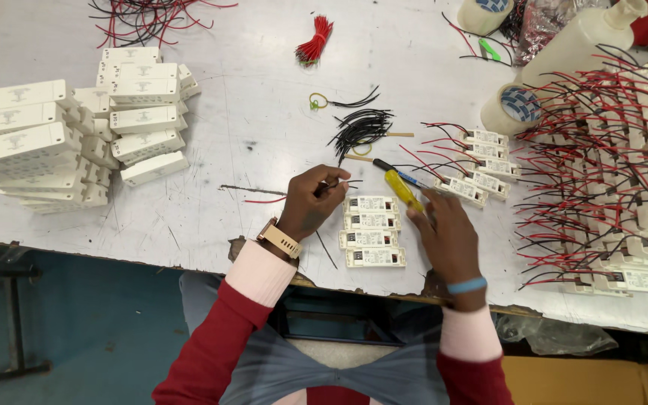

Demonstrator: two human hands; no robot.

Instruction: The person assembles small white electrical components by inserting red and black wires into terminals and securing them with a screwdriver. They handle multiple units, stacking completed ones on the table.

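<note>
My left hand [310,204] pinches thin black wires [339,184] just left of a row of small white rectangular modules [370,231] lying on the table near the front edge. My right hand [444,232] grips a screwdriver [397,186] with a yellow handle and black cap, which points up and left above the modules. A watch sits on my left wrist and a blue band on my right wrist.
Stacks of white boxes [76,135] fill the left side. A bundle of black wires [361,129] and a red wire bunch [315,41] lie further back. Wired modules [624,187] crowd the right, with tape rolls [511,109] and a white bottle [579,41].
</note>
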